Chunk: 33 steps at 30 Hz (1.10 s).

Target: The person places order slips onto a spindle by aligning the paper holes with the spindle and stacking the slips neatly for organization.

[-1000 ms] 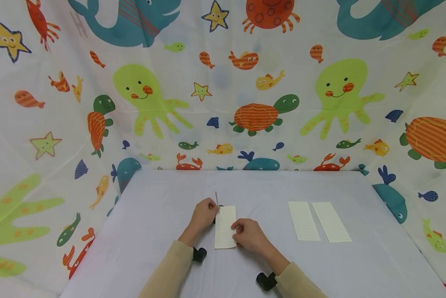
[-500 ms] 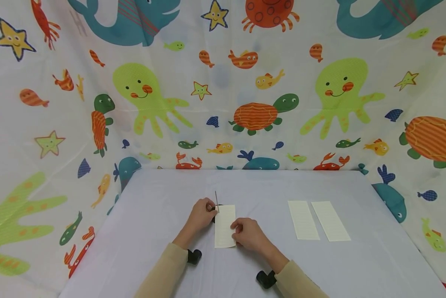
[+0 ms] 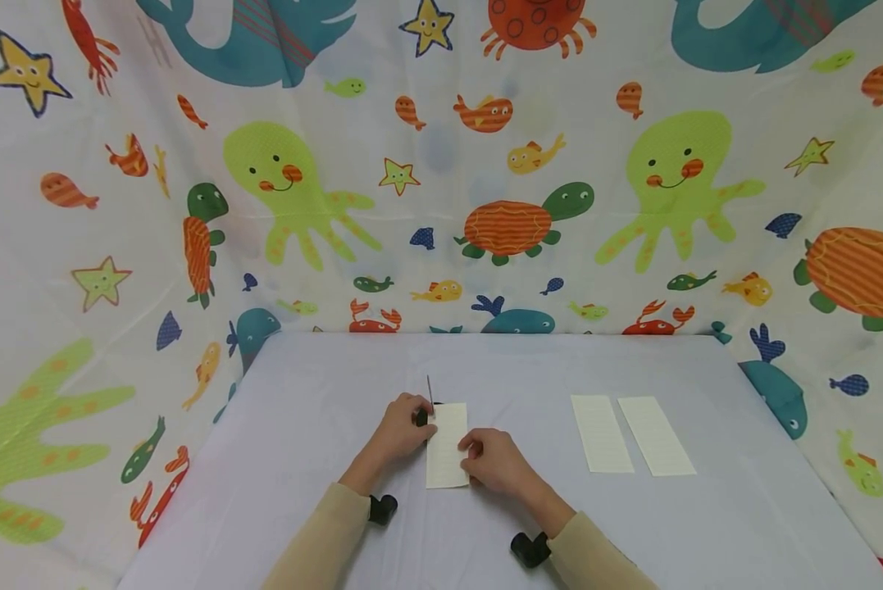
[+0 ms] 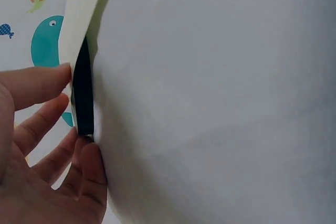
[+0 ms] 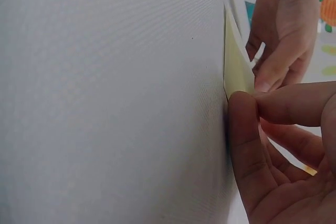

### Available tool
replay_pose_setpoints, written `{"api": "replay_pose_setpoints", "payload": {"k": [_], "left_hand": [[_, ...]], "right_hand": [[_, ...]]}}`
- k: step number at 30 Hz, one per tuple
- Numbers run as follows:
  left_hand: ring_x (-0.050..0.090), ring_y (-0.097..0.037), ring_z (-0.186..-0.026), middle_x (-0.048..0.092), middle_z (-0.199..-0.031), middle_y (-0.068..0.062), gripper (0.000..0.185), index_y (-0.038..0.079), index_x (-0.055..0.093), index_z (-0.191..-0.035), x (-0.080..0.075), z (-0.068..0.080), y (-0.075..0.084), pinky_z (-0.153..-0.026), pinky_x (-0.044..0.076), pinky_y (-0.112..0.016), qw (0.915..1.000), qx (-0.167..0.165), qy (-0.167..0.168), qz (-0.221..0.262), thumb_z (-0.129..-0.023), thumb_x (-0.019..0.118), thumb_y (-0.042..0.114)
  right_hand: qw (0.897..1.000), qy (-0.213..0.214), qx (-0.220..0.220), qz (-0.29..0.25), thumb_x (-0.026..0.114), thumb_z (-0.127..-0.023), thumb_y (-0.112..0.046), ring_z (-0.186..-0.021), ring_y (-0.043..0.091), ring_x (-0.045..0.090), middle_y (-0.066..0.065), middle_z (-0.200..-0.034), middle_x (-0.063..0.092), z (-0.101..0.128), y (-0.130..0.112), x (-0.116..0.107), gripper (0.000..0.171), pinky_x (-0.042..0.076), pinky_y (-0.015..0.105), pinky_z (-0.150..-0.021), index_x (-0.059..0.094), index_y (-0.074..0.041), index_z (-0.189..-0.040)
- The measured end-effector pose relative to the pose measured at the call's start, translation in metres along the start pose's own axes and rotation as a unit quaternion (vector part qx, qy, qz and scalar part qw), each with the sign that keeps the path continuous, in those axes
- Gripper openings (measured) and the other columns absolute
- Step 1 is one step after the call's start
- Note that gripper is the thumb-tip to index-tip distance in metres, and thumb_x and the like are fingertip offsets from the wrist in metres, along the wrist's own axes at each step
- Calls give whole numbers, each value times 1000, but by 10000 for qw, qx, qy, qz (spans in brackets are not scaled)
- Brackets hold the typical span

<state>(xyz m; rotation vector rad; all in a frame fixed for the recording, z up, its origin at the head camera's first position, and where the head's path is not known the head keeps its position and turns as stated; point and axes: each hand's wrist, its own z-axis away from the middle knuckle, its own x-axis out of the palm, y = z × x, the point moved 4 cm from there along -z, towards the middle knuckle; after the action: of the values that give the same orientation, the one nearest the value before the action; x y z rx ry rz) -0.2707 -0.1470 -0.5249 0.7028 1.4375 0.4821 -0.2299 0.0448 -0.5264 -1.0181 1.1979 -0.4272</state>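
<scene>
A cream ruled paper slip point(image 3: 447, 459) lies upright in front of me, its lower right edge slightly raised. My left hand point(image 3: 397, 430) is at its upper left edge, thumb on the paper. In the left wrist view, the fingers of that hand curl around the end of a dark flat strip point(image 4: 84, 98) tucked under the paper; most of it is hidden, so I cannot tell its kind. A thin rod point(image 3: 430, 392) sticks out past the slip's top left corner. My right hand point(image 3: 496, 463) pinches the slip's right edge between thumb and fingers.
Two more cream slips point(image 3: 603, 434) lie side by side, tilted, at the right of the white-covered table point(image 3: 323, 385). Black wrist-worn devices point(image 3: 384, 510) show at both cuffs. A curtain point(image 3: 426, 221) printed with sea animals hangs behind and at both sides.
My left thumb has slid slightly down along the paper's left edge, and the left forearm has shifted a little left. The right hand keeps its pinch in place.
</scene>
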Motion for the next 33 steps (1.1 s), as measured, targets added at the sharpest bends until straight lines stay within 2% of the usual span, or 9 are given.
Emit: {"api": "replay_pose_setpoints", "payload": {"k": [9, 19, 28, 33], "left_hand": [[54, -28, -103, 59, -123, -13, 22, 11, 66, -106, 1, -1, -2, -95, 47, -49, 9999, -27, -86, -96, -87, 76, 14], [53, -28, -104, 58, -127, -14, 22, 10, 66, -107, 0, 0, -2, -95, 46, -48, 9998, -148, -92, -48, -87, 75, 12], [54, -29, -107, 57, -129, -14, 23, 10, 67, -109, 0, 0, -1, -98, 47, -49, 9997, -253, -73, 15, -88, 75, 12], [54, -30, -106, 58, -129, -14, 23, 9, 67, -110, 1, 2, 0, -98, 47, -49, 9996, -254, -84, 110, -88, 75, 11]], "right_hand": [[9993, 20, -56, 381, 67, -87, 0, -64, 12, 52, -2, -75, 57, 9, -5, -11, 16, 44, 25, -56, 70, -1, -103], [9970, 97, -378, 666, 67, -88, 3, -69, 11, 53, -3, -79, 59, 26, -9, -34, 16, 47, 25, -61, 71, 1, -104], [9936, 334, -223, 1057, 70, -88, 0, -72, 10, 54, -5, -82, 61, 44, 3, -59, 17, 47, 25, -63, 72, -3, -105], [9905, 297, -211, 1325, 69, -90, 0, -73, 9, 53, -7, -83, 61, 52, 12, -71, 17, 48, 26, -66, 72, -4, -106]]}}
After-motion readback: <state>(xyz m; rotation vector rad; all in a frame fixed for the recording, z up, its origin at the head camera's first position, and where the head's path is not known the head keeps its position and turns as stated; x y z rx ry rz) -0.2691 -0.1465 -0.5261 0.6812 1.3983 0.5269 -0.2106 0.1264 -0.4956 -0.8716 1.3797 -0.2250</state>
